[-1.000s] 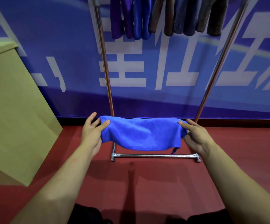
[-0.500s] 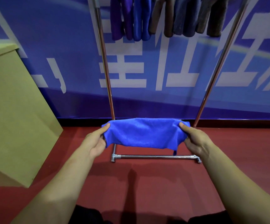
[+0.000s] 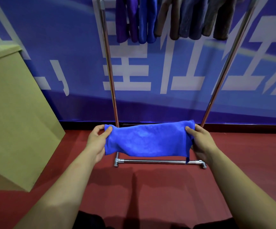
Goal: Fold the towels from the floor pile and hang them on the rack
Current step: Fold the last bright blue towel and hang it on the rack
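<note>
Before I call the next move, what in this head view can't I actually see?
- Rack top bar: cut off by the top edge, so free hanging space is unknown.
- Hung towels: tops cut off too.
- Floor pile: out of frame.
- Blue towel fold layers: hidden behind its front face.
- Left hand and right hand fingers: mostly behind the towel.

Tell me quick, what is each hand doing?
Left hand: pinches the towel's left end.
Right hand: grips its right end.

Towel (image 3: 148,140) between both hands, before rack (image 3: 158,161); box (image 3: 14,116) left
</note>
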